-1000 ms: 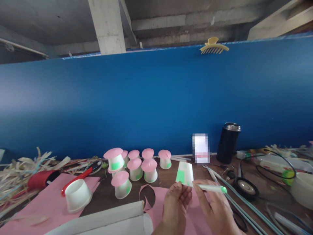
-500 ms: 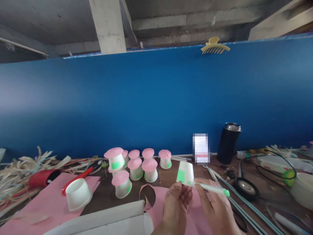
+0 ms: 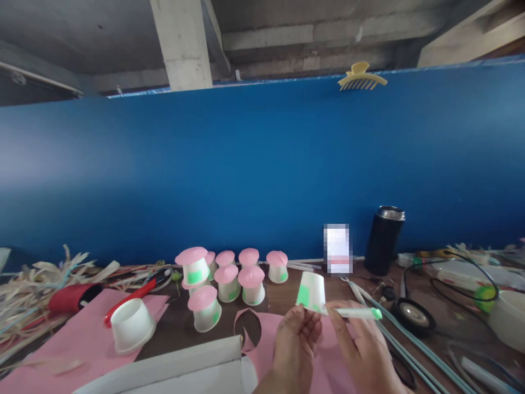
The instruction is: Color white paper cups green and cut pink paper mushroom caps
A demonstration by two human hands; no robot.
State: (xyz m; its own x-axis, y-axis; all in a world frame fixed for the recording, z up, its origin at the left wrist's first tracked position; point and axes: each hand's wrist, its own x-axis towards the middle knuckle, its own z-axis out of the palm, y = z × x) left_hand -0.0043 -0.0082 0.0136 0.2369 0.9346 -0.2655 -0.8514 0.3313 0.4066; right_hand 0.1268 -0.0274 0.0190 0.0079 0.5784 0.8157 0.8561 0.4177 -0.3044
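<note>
Upside down, a white paper cup (image 3: 315, 285) with green colouring on its side is gripped at the rim by my left hand (image 3: 296, 334). My right hand (image 3: 361, 347) is closed round a white marker (image 3: 351, 313) with a green end, its other end at the cup's lower rim. The marker's tip is too small to make out. Left of the hands stand several upturned paper cups (image 3: 207, 319) with green patches and pink paper tops (image 3: 202, 298). Another white cup (image 3: 132, 327) without a top sits farther left, beside a red-handled tool (image 3: 130, 302).
Pink paper (image 3: 268, 331) with a cut-out lies under my hands, a white box (image 3: 184, 369) in front. Right are a black flask (image 3: 383, 241), a tape roll (image 3: 412, 316) and pale blue strips (image 3: 418, 350). Tangled strips (image 3: 28, 306) fill the left. A blue partition (image 3: 262, 175) stands behind.
The marker has shifted slightly to the left along the cup's rim, and more green shows low on the cup. My left hand still holds the cup in about the same place.
</note>
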